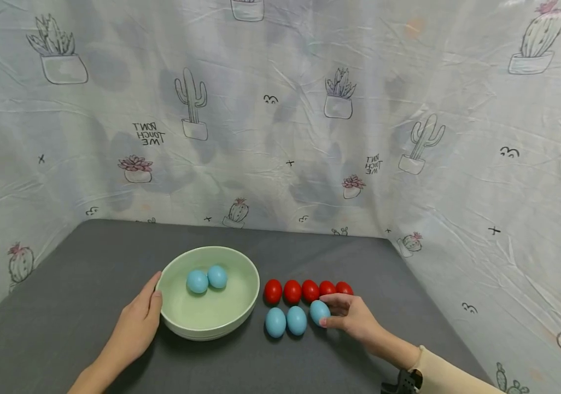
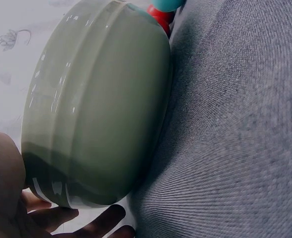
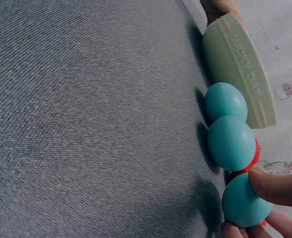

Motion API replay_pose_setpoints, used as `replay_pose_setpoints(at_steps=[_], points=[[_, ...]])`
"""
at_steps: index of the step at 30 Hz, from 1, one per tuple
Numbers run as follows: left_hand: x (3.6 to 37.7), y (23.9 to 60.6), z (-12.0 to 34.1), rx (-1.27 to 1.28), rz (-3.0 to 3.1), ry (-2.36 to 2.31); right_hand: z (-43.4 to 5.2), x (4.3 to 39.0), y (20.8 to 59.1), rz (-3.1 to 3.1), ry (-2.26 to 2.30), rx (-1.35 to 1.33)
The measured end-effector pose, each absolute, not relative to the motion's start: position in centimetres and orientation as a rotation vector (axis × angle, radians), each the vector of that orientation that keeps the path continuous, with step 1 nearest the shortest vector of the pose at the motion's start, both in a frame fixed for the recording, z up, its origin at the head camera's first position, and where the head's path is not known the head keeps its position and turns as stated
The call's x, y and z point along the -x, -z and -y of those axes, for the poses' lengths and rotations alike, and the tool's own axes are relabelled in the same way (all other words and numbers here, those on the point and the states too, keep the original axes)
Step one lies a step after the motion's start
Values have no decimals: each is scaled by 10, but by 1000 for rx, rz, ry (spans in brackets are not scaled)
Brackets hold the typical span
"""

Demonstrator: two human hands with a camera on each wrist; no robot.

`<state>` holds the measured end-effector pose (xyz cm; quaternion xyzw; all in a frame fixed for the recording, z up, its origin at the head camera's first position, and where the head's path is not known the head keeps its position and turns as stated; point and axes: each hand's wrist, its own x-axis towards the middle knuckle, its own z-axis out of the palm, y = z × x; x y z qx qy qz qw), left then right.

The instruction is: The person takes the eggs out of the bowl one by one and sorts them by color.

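Note:
A pale green bowl (image 1: 206, 323) stands on the grey surface with two blue eggs, one (image 1: 197, 281) beside the other (image 1: 217, 277), inside it. My left hand (image 1: 135, 323) holds the bowl's left side, thumb near the rim; in the left wrist view its fingers (image 2: 104, 220) reach around the outer wall. Between thumb and fingers my right hand (image 1: 354, 317) pinches a blue egg (image 3: 246, 201). Left of that egg sit two more blue eggs, one (image 1: 275, 322) nearer the bowl and one (image 1: 297, 320) beside it.
Behind the blue eggs, a row of several red eggs (image 1: 292, 292) runs rightward from the bowl; my right hand partly covers its right end. A pale curtain (image 1: 270, 148) with cactus drawings surrounds the back and sides of the grey surface (image 1: 241, 366).

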<state>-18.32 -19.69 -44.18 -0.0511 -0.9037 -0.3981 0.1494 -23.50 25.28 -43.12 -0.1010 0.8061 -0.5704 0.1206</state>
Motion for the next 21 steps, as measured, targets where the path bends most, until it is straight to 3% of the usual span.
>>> replay_pose_setpoints(at_steps=[11, 21], points=[[184, 443, 196, 142, 2622, 1150, -252, 235, 438, -2416, 1588, 297], [185, 444, 196, 155, 2592, 1142, -261, 236, 423, -2519, 1532, 504]])
